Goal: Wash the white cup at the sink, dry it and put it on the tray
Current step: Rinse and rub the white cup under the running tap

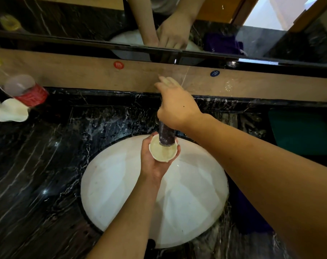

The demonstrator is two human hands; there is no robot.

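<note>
The left hand [153, 161] cradles the small round white cup [163, 151] from below, fingers curled round its wall, mouth upward, directly under the dark metal faucet spout [166, 136] and above the back part of the oval white basin [110, 184]. The cup's axis runs roughly upright, in line with the spout, whose tip overlaps the cup's far rim. The right hand [177, 107] lies on top of the faucet, behind and above the cup, fingers stretched forward and loose rather than clenched; what it presses is hidden. This looks like the rinsing step. The right hand is nearer the tap control, so water flow probably depends on it. A dark teal flat tray [299, 131] sits on the black marble counter [37, 165], well to the right.
</note>
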